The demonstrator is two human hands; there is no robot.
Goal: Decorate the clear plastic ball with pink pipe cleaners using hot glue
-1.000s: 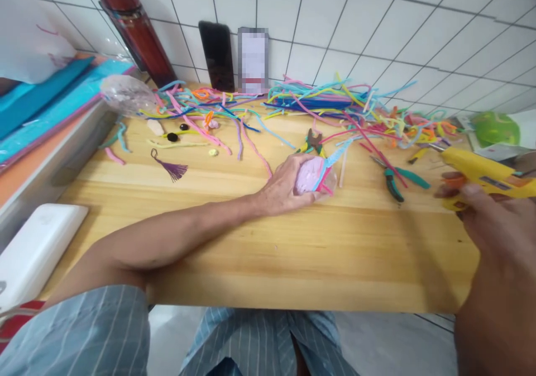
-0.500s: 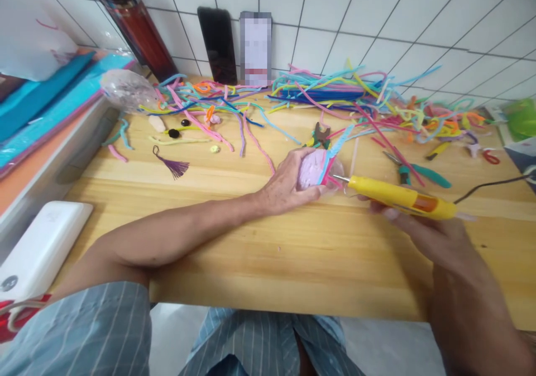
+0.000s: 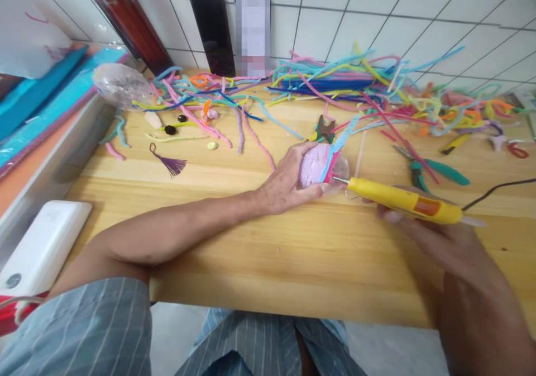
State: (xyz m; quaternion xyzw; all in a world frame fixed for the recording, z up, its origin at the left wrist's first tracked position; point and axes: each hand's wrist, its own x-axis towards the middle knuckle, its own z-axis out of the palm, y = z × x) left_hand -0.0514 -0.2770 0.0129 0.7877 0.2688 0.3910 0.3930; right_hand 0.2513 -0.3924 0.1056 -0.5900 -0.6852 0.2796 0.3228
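Observation:
My left hand (image 3: 287, 183) is closed round a clear ball with pale pink filling (image 3: 318, 165), held on the wooden table (image 3: 259, 253). A light blue and a pink pipe cleaner (image 3: 337, 144) run over the ball's right side. My right hand (image 3: 431, 236) grips a yellow glue gun (image 3: 402, 200), and its metal nozzle touches the ball at its right edge. A dark cord leads from the gun's rear off to the right.
Many coloured pipe cleaners (image 3: 335, 85) lie across the table's far side. Green-handled pliers (image 3: 435, 169), a second pair of pliers (image 3: 323, 127), a purple tassel (image 3: 170, 163), a clear ball (image 3: 119, 82), a red flask (image 3: 125, 18), two phones against the tiled wall and a white power bank (image 3: 42, 242) are around.
My right hand brought the glue gun in from the far right until its nozzle met the ball. The left hand kept the ball nearly still.

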